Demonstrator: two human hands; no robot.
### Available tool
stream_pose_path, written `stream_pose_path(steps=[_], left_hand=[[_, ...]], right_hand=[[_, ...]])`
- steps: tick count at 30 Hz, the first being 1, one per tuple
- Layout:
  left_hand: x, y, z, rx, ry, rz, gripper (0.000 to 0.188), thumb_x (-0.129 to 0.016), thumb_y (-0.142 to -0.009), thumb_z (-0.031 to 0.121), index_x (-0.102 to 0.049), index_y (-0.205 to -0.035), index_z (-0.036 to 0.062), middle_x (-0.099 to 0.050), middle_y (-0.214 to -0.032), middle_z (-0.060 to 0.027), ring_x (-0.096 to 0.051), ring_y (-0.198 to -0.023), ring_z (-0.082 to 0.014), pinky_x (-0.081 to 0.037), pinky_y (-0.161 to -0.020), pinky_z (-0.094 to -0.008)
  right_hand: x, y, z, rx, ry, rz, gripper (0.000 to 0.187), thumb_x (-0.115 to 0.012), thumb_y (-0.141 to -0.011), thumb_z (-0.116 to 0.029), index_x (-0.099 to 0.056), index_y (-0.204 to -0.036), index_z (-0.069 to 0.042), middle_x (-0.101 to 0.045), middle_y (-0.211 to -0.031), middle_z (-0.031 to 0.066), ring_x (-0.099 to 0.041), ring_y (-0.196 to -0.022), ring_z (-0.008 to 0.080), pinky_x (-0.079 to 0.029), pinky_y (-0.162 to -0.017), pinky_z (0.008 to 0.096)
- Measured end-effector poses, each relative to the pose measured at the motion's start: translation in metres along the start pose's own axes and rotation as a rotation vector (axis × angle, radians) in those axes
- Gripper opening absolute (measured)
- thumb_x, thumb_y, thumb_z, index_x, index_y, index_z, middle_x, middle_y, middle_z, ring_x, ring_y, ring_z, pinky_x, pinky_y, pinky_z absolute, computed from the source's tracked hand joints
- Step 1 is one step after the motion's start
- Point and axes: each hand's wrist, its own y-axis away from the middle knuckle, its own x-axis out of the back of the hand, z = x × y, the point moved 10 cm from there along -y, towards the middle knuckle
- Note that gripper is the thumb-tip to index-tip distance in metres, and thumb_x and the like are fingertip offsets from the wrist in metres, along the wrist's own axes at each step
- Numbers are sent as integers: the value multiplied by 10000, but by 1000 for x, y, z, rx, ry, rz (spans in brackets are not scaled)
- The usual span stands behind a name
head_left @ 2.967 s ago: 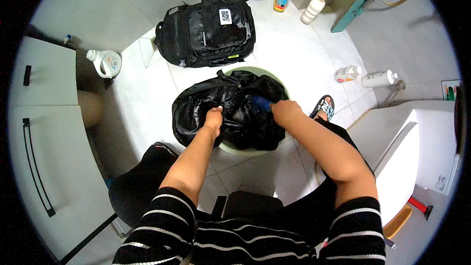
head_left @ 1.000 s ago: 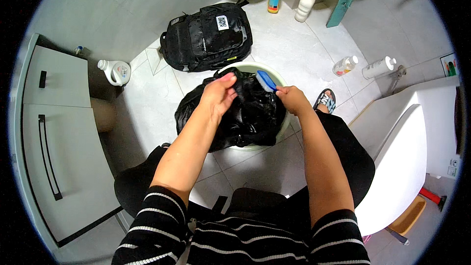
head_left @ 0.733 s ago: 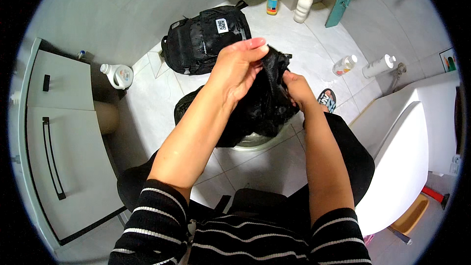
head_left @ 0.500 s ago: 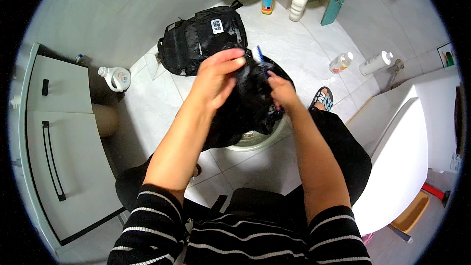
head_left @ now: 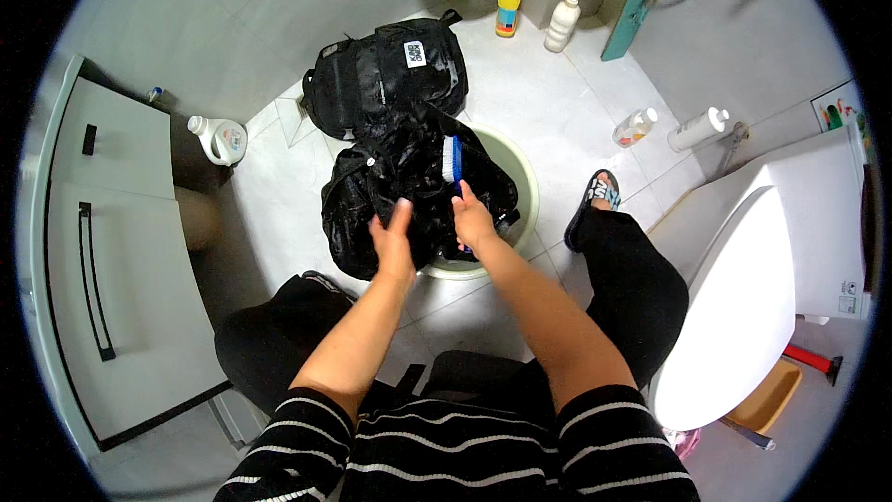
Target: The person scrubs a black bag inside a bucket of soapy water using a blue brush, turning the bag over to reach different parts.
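Right hand clenches a brush, left hand splays wide-fingered, seemingly empty, so the bag overhanging the tub could slip.

A round plastic basin is pale green. Spilling over the basin's left side, a crumpled fabric bag is black; above the basin, a slim-handled brush is blue with white bristles. Beyond the basin, a boxy fabric backpack is black with a white patch, a slender plastic bottle yellow, red-capped.
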Motion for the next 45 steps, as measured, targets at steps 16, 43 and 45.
stream_pose_path(steps=[16,43,45], left_hand=[[46,-36,-9,137,45,-68,234,-480,-852,98,-479,-1075,27,-570,-964,-108,-585,-853,-263,-509,-751,-394],[7,-31,12,369,-40,-102,497,-586,-845,452,-570,-1031,-8,-608,-981,-129,-596,-850,-255,-483,-798,-392],[10,-35,7,399,-88,-94,582,-584,-841,467,-522,-1147,-24,-584,-1098,-151,-575,-962,-268,-455,-864,-406]], right_hand=[[-14,69,2,302,106,168,361,-483,-904,-332,-525,-1241,-207,-617,-875,215,-605,-797,371,-469,-730,392],[-38,85,-19,382,120,104,347,-501,-904,-249,-534,-1238,-161,-596,-718,216,-611,-624,312,-469,-617,368],[-31,56,24,410,204,183,357,-480,-911,-271,-532,-1237,-137,-602,-729,216,-616,-628,313,-469,-610,393]])
